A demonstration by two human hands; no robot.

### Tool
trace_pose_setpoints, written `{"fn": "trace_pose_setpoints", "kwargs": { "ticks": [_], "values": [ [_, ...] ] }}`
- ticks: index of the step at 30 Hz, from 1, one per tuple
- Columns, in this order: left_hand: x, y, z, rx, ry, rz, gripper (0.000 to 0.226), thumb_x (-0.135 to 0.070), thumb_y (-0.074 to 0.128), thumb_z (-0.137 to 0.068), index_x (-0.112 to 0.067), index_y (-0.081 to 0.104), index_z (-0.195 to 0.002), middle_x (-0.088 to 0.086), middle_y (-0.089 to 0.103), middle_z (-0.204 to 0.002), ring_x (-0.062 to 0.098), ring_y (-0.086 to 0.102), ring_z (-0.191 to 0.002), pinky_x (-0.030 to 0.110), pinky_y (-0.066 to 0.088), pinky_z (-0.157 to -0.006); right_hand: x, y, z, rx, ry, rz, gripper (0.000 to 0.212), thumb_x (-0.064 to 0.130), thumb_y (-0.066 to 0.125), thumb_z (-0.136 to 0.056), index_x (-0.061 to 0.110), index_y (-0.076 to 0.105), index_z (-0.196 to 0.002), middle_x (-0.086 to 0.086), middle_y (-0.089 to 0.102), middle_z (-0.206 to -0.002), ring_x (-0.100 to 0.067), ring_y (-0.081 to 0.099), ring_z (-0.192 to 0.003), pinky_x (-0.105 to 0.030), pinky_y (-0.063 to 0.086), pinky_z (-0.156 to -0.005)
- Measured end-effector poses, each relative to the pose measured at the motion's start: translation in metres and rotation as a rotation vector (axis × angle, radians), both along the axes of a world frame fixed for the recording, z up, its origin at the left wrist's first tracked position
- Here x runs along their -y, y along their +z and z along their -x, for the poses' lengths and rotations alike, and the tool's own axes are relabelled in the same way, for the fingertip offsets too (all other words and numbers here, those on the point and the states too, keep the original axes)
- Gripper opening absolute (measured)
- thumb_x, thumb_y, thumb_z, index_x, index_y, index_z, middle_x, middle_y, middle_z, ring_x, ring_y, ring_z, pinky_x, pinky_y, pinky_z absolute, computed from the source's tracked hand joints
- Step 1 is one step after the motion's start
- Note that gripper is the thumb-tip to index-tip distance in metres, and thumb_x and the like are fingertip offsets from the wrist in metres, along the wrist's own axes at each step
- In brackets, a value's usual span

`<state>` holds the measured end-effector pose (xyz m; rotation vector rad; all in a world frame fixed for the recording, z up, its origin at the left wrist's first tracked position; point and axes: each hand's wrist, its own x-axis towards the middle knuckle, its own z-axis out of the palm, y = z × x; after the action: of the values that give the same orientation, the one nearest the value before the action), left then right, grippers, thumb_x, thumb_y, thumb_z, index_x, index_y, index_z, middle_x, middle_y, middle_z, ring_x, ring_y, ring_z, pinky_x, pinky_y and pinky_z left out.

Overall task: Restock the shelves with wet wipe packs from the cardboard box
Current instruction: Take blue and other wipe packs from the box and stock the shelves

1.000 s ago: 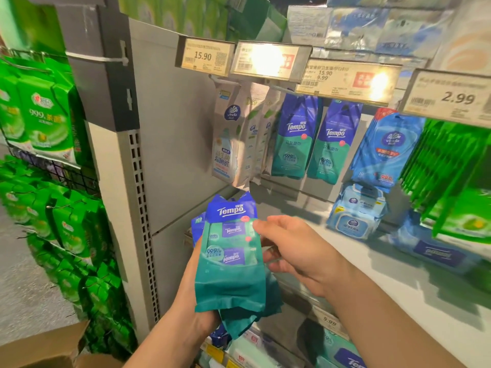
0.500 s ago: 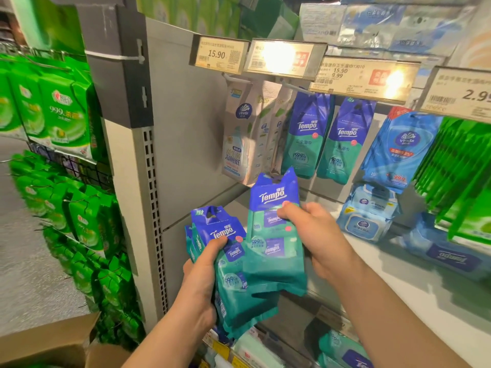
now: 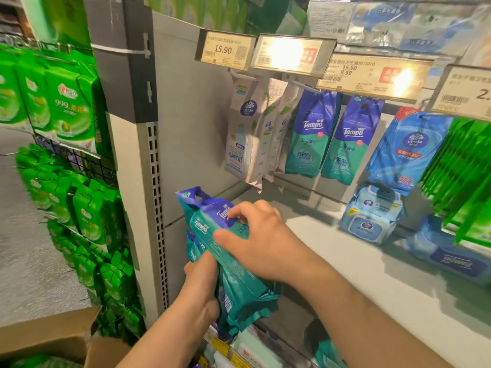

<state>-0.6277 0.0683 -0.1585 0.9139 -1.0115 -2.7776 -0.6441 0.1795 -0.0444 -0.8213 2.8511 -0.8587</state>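
Left hand gripping Tempo packs from beneath, right hand pinching top pack, lower packs hidden, cardboard box cropped

Both bare forearms rise from the bottom edge toward the middle of the frame. The left hand, lower centre, shows its back to the camera, wrist bent, its fingers hidden from view, gripping the lower part of the bundle of teal packs from the left side. The right hand, just above it at centre, lies palm-down across the top pack, thumb along the near edge, fingers curled over the far edge.
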Motion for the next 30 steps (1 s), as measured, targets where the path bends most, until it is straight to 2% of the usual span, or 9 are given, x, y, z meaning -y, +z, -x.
{"fn": "trace_pose_setpoints", "kwargs": {
  "ticks": [3, 6, 9, 12, 16, 20, 23, 26, 30],
  "values": [
    [0.004, -0.018, 0.003, -0.011, -0.023, -0.049, 0.125, -0.043, 0.104, -0.038, -0.028, 0.046, -0.147, 0.022, 0.067, -0.129, 0.049, 0.071, -0.103, 0.071, 0.053, -0.087, -0.013, -0.012, 0.011, 0.064, 0.027, 0.149, 0.031, 0.038, 0.061, -0.097, 0.043, 0.063, -0.127, 0.010, 0.048, -0.119, -0.008, 0.048, -0.122, -0.028, 0.039, -0.111],
    [0.002, -0.020, -0.002, -0.029, -0.042, -0.051, 0.116, -0.045, 0.102, -0.048, -0.022, 0.047, -0.147, 0.021, 0.063, -0.137, 0.049, 0.068, -0.113, 0.072, 0.051, -0.092, -0.026, -0.016, 0.019, 0.183, -0.066, 0.172, 0.050, 0.058, 0.071, -0.087, 0.039, 0.057, -0.131, 0.011, 0.056, -0.119, 0.002, 0.061, -0.104, -0.020, 0.051, -0.083],
    [-0.002, -0.003, -0.006, -0.056, -0.077, -0.030, 0.114, -0.047, 0.102, -0.045, -0.014, 0.054, -0.142, 0.021, 0.067, -0.132, 0.047, 0.069, -0.112, 0.070, 0.052, -0.094, -0.035, -0.017, 0.024, 0.335, -0.145, 0.099, 0.061, 0.075, 0.066, -0.079, 0.024, 0.066, -0.111, 0.010, 0.073, -0.094, -0.003, 0.071, -0.077, -0.024, 0.058, -0.062],
    [-0.005, 0.011, -0.010, -0.104, -0.112, 0.001, 0.102, -0.048, 0.099, -0.049, -0.012, 0.062, -0.137, 0.022, 0.069, -0.128, 0.048, 0.068, -0.112, 0.067, 0.051, -0.099, -0.043, -0.019, 0.028, 0.517, -0.134, 0.160, 0.070, 0.080, 0.064, -0.076, 0.015, 0.075, -0.099, -0.001, 0.079, -0.088, -0.020, 0.077, -0.079, -0.040, 0.064, -0.072],
    [-0.009, 0.033, -0.017, -0.152, -0.215, 0.016, 0.049, -0.044, 0.070, -0.086, -0.012, 0.073, -0.124, 0.020, 0.073, -0.121, 0.044, 0.071, -0.109, 0.058, 0.052, -0.100, -0.058, -0.017, 0.034, 0.697, -0.146, 0.331, 0.068, 0.069, 0.074, -0.075, 0.009, 0.078, -0.108, -0.011, 0.079, -0.101, -0.032, 0.075, -0.099, -0.051, 0.058, -0.096],
    [-0.011, 0.051, -0.019, -0.183, -0.298, 0.029, 0.046, -0.042, 0.064, -0.088, -0.012, 0.074, -0.122, 0.019, 0.074, -0.120, 0.041, 0.071, -0.109, 0.055, 0.052, -0.100, -0.072, -0.018, 0.036, 0.843, -0.137, 0.525, 0.072, 0.059, 0.086, -0.068, 0.008, 0.075, -0.118, -0.018, 0.074, -0.118, -0.043, 0.063, -0.122, -0.066, 0.040, -0.111],
    [-0.011, 0.060, -0.016, -0.184, -0.271, 0.062, 0.047, -0.042, 0.068, -0.081, -0.014, 0.075, -0.118, 0.018, 0.076, -0.115, 0.039, 0.073, -0.104, 0.052, 0.056, -0.095, -0.084, -0.021, 0.035, 0.936, -0.143, 0.722, 0.073, 0.046, 0.089, -0.065, 0.007, 0.072, -0.124, -0.019, 0.071, -0.125, -0.042, 0.057, -0.130, -0.062, 0.036, -0.116],
    [-0.012, 0.065, -0.015, -0.169, -0.255, 0.091, 0.039, -0.040, 0.069, -0.085, -0.015, 0.074, -0.114, 0.017, 0.078, -0.107, 0.035, 0.077, -0.086, 0.047, 0.062, -0.080, -0.094, -0.023, 0.030, 0.840, -0.163, 0.895, 0.061, 0.041, 0.078, -0.073, 0.000, 0.073, -0.118, -0.024, 0.072, -0.119, -0.044, 0.063, -0.120, -0.061, 0.044, -0.110],
    [-0.014, 0.065, -0.013, -0.138, -0.231, 0.090, 0.042, -0.038, 0.071, -0.086, -0.012, 0.072, -0.119, 0.017, 0.078, -0.105, 0.034, 0.076, -0.079, 0.045, 0.064, -0.068, -0.109, -0.016, 0.018, 0.375, -0.266, 1.031, 0.051, 0.044, 0.073, -0.072, 0.002, 0.076, -0.100, -0.019, 0.078, -0.096, -0.032, 0.074, -0.084, -0.048, 0.060, -0.080]
  ]
}}
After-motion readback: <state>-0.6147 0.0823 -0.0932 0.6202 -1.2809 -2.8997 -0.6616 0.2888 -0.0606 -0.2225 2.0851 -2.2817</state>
